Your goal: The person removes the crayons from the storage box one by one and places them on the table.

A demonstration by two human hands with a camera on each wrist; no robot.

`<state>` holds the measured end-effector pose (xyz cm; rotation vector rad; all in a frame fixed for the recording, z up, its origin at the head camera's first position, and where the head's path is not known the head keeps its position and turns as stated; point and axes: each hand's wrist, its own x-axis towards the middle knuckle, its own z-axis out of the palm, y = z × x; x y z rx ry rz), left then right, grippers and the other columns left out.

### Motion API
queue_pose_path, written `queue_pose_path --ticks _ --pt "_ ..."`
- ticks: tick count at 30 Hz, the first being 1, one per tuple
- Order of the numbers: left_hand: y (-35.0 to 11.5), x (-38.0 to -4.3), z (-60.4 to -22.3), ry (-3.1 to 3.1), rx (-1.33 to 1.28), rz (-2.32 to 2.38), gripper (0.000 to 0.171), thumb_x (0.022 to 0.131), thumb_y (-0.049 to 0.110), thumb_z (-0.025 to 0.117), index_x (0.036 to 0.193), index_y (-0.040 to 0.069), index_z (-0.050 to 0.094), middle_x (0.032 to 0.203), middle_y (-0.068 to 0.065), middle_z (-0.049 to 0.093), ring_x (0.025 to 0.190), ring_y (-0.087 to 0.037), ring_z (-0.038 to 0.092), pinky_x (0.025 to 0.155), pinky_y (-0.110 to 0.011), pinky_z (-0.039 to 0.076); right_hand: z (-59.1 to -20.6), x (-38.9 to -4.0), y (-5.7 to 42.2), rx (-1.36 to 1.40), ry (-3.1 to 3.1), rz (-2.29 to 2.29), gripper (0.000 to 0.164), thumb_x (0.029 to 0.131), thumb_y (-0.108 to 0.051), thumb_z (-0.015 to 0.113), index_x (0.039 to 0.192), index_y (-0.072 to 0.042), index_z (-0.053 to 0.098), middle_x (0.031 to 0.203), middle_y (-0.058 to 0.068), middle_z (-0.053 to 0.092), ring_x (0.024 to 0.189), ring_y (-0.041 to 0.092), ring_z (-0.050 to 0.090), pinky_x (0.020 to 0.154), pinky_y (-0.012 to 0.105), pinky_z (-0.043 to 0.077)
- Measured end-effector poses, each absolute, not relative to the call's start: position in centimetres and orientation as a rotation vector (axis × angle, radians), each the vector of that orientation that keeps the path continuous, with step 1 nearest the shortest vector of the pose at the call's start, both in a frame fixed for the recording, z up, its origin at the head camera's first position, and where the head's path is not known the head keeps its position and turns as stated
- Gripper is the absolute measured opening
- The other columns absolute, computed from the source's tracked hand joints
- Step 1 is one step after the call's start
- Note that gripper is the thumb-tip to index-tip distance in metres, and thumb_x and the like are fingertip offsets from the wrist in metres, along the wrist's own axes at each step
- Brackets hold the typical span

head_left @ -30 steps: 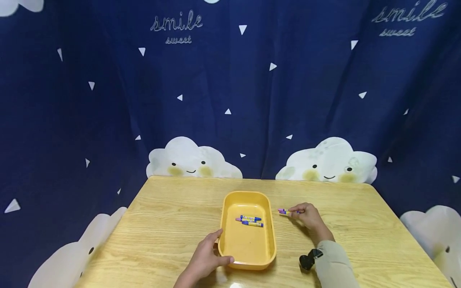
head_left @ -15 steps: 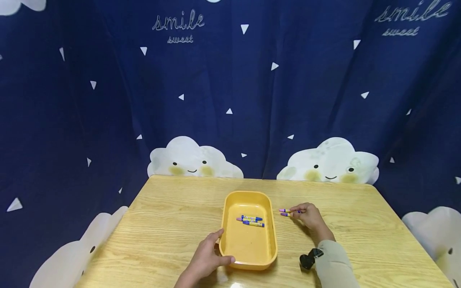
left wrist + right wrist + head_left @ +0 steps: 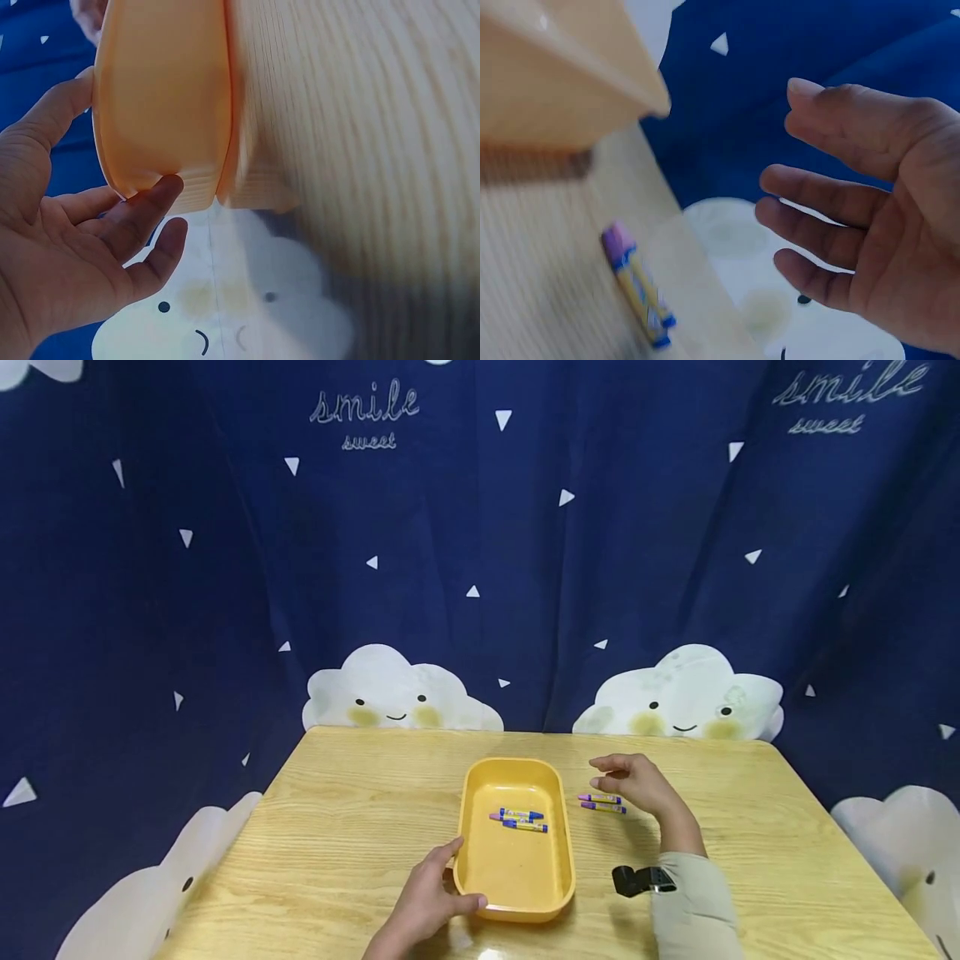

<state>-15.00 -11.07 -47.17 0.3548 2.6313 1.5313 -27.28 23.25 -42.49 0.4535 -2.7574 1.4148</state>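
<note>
A yellow plastic tray [image 3: 517,877] stands on the table. Its front-left corner is held by my left hand [image 3: 427,897], thumb over the rim and fingers against the outer wall; the left wrist view shows this hand [image 3: 82,240] on the tray's side [image 3: 165,97]. Inside the tray lie crayons [image 3: 522,820] with blue and pink tips, overlapping. Two more crayons, one pink-tipped [image 3: 600,797] and one purple-tipped [image 3: 603,808], lie side by side to the tray's right. Just above them hovers my right hand [image 3: 637,785], fingers parted and holding nothing. The right wrist view shows the crayon pair [image 3: 639,289] apart from that hand [image 3: 877,202].
The wooden table [image 3: 360,810] extends to both sides of the tray. A dark blue curtain [image 3: 450,527] with cloud prints hangs behind its back edge. A black strapped device [image 3: 641,881] sits on the right wrist.
My right hand has let go of the two crayons and risen away from them. They now lie fully visible on the table. The left hand and tray have stayed put.
</note>
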Motion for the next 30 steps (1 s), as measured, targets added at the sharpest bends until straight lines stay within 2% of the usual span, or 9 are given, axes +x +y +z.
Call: queue_pose_path --ticks 4,9,13,20,30 --pt "-11.1 -15.1 -47.2 2.621 0.372 1.539 0.090 0.066 0.024 0.085 0.137 -0.005 0.038 0.131 -0.025 0.044 0.099 -0.033 0.054 0.081 -0.047 0.047 -41.8 -27.3 21.9 0.531 -2.736 1.513 0.041 0.085 -0.019 0.069 0.119 0.003 0.060 0.116 0.019 0.059 0.098 0.029 0.058 0.080 0.039 0.048" --pt "-11.2 -15.1 -47.3 2.607 0.381 1.537 0.089 0.067 0.025 0.084 0.137 -0.005 0.038 0.131 -0.026 0.043 0.098 -0.031 0.053 0.080 -0.046 0.047 -42.0 -27.3 19.8 0.501 -2.681 1.731 0.043 0.084 -0.018 0.071 0.121 0.002 0.059 0.120 0.018 0.057 0.102 0.029 0.057 0.083 0.038 0.048" --pt "-11.2 -15.1 -47.4 2.618 0.383 1.533 0.089 0.067 0.026 0.085 0.137 -0.005 0.038 0.131 -0.025 0.044 0.097 -0.029 0.054 0.078 -0.043 0.048 -41.6 -27.1 17.6 0.485 -2.673 1.825 0.042 0.083 -0.015 0.072 0.119 0.002 0.060 0.116 0.018 0.058 0.100 0.027 0.058 0.081 0.037 0.049" --pt "-11.1 -15.2 -47.1 2.639 0.367 1.538 0.090 0.065 0.025 0.085 0.137 -0.005 0.039 0.129 -0.025 0.046 0.096 -0.030 0.055 0.079 -0.044 0.047 -42.6 -27.8 14.1 0.566 -2.774 1.793 0.040 0.082 -0.017 0.071 0.118 -0.001 0.061 0.109 0.013 0.061 0.093 0.023 0.059 0.079 0.048 0.047" --pt "-11.0 -15.2 -47.2 2.600 0.365 1.559 0.092 0.065 0.024 0.086 0.137 -0.005 0.038 0.128 -0.024 0.047 0.091 -0.027 0.057 0.072 -0.034 0.049 -44.4 -28.8 11.2 0.477 -2.826 1.719 0.038 0.080 -0.012 0.073 0.114 0.001 0.063 0.101 0.009 0.063 0.090 0.020 0.055 0.085 0.037 0.045"
